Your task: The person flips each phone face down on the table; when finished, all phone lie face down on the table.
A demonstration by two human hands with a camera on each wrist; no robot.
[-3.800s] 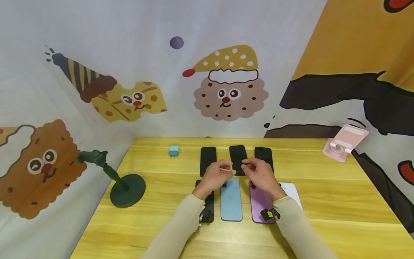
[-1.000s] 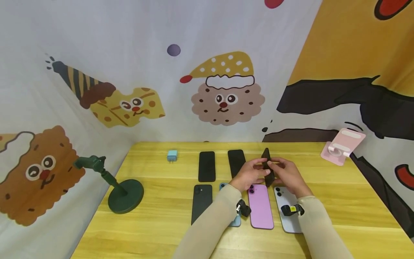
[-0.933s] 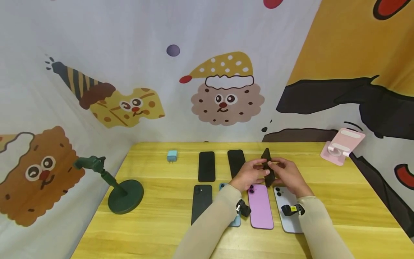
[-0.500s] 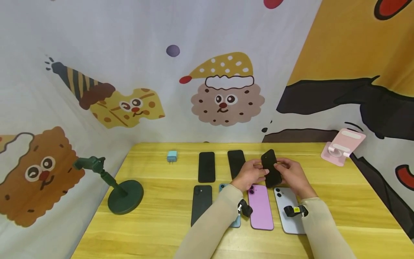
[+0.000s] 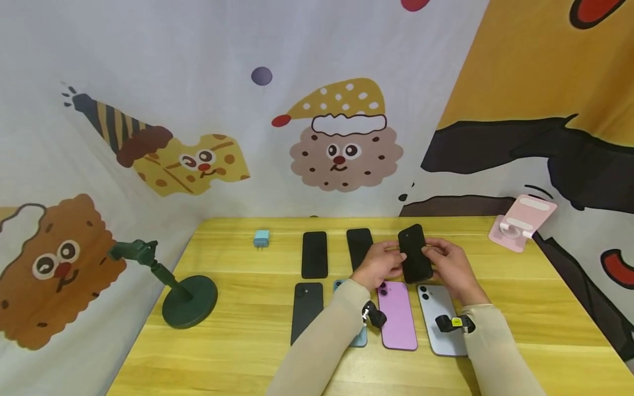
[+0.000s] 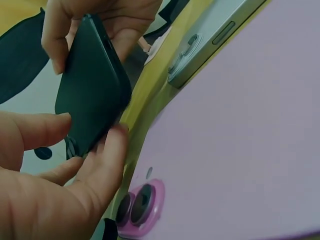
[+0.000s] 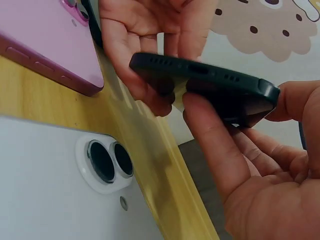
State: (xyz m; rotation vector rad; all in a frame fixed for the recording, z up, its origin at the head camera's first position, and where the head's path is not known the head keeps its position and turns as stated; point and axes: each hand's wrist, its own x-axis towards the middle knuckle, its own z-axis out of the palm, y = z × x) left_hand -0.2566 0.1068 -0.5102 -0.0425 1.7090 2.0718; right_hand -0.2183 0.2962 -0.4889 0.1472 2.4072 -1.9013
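Observation:
Both hands hold a black smartphone (image 5: 415,254) between them, its broad dark face turned up toward the head camera. My left hand (image 5: 378,264) grips its left side, thumb in front and fingers behind. On the opposite side, my right hand (image 5: 451,269) pinches the edge with thumb and fingers. The right wrist view shows the phone's bottom edge (image 7: 197,70), with speaker holes and a charging port. Beneath the hands lie a pink phone (image 5: 398,316) and a white phone (image 5: 442,324), backs up. A light-blue phone (image 5: 359,336) is mostly hidden by my left sleeve.
Two black phones, one at the back left (image 5: 314,254) and one beside my left hand (image 5: 359,245), lie flat. A dark grey phone (image 5: 306,311) is at front left. Also on the table are a blue charger plug (image 5: 261,238), a green stand (image 5: 190,301) and a pink stand (image 5: 525,214).
Earlier the black phone lay flat at the right of the back row. Both hands moved right and picked it up; it stood edge-on, then turned its broad face toward the head camera.

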